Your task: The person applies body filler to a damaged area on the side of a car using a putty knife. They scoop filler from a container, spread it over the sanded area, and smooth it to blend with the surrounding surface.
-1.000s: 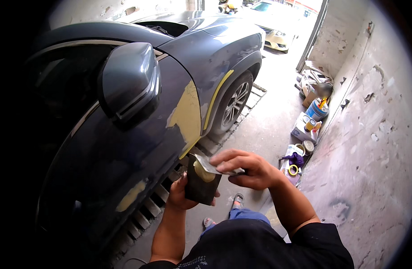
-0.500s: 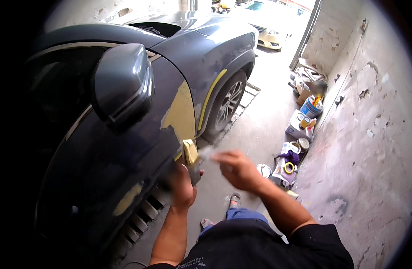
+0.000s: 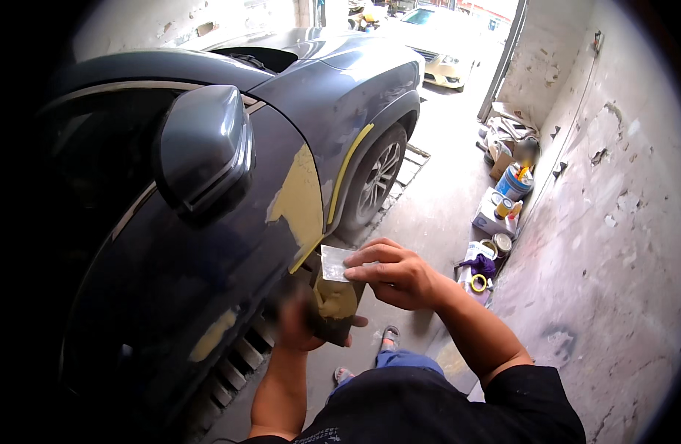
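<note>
My left hand [image 3: 299, 329], partly blurred, grips a dark flat board [image 3: 330, 333] from beneath, its fingertips showing past the right edge. Yellow-beige putty [image 3: 336, 300] is smeared over the board. Between the fingers and thumb of my right hand [image 3: 398, 275] is a whitish, translucent putty spreader [image 3: 334, 263], held over the board's far end; whether it touches the putty I cannot tell. Just beyond stands a dark grey car, its door carrying a large dried putty patch [image 3: 299, 198] and a smaller lower patch [image 3: 213, 334]. Yellow strips line the wheel arch [image 3: 348, 166] and the door's lower edge.
The side mirror [image 3: 207, 144] juts out at left. A front wheel [image 3: 377, 177] stands ahead. Along the rough right wall [image 3: 614, 259] sit cans, a blue bucket [image 3: 514, 182], a white box [image 3: 491, 216], a purple cloth [image 3: 480, 265] and a yellow tape roll [image 3: 479, 283]. A pale car is parked beyond.
My right hand has brought the spreader left over the board. The board has tilted to show more of its face, and the putty, a raised lump before, now lies smeared across it.
</note>
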Motion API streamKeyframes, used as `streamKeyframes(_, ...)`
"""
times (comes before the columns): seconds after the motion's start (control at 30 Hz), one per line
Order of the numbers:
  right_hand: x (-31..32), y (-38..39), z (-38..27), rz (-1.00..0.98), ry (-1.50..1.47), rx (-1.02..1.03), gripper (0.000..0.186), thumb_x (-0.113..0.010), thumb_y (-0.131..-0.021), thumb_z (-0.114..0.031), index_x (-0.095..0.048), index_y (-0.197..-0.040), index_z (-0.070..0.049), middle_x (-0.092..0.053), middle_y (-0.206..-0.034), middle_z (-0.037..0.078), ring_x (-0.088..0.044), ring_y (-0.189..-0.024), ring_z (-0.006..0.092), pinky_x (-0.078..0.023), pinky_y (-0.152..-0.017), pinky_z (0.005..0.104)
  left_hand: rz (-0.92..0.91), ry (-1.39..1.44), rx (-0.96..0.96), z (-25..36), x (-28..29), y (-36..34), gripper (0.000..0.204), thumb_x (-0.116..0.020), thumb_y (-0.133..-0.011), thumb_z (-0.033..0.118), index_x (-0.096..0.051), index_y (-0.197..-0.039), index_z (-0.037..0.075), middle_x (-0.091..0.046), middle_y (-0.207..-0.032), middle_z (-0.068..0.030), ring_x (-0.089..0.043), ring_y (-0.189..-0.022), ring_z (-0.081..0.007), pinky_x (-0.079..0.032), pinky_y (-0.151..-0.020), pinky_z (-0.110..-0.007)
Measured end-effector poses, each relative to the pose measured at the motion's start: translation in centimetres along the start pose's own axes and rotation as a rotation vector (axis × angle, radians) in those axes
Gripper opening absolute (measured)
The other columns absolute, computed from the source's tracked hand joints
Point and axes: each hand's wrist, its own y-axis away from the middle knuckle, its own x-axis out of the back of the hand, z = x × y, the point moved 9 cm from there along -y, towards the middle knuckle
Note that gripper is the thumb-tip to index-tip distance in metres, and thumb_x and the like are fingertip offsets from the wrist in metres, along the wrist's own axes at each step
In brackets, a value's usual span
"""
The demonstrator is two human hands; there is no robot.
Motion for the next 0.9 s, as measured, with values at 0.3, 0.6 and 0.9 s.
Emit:
streamKeyframes(0.3, -0.2, 9.9, 7.0, 0.391, -0.980, -0.680, 0.044, -0.058, -0.087, 0.001, -0.045, -0.129, -0.001, -0.063, -0.112, 0.011, -0.061, -0.099, 0.0157, -0.049, -0.087, 0.0317, 0.296, -0.452, -0.438, 3.9, -1.4, -0.8, 0.045, -0.037, -0.101, 0.027, -0.035, -0.140, 0.004, -0.047, -0.135, -0.0194, -0.045, -0.127, -0.0411, -0.047, -0.096, -0.053)
streamKeyframes(0.6, -6.4, 8.1, 8.8, 0.312, -1.171, -0.891, 0.044, -0.066, -0.082, -0.002, -0.048, -0.122, 0.000, -0.064, -0.104, 0.010, -0.062, -0.092, 0.0145, -0.050, -0.082, 0.0269, 0.454, -2.120, -0.802, 3.0, -2.5, -0.5, 0.034, -0.046, -0.095, 0.010, -0.050, -0.124, -0.006, -0.062, -0.110, -0.0185, -0.061, -0.091, -0.0311, -0.047, -0.081, -0.040)
streamKeyframes(0.9, 1.8, 1.8, 1.1, 0.053, -0.645, -0.182, 0.040, -0.059, -0.081, 0.009, -0.057, -0.119, -0.002, -0.058, -0.117, 0.012, -0.057, -0.111, 0.0247, -0.046, -0.094, 0.0349, 0.180, -0.339, -0.132, 0.6, -0.1, 0.1, 0.064, -0.045, -0.095, 0.047, -0.037, -0.138, 0.000, -0.060, -0.112, -0.0227, -0.064, -0.095, -0.0375, -0.056, -0.073, -0.046)
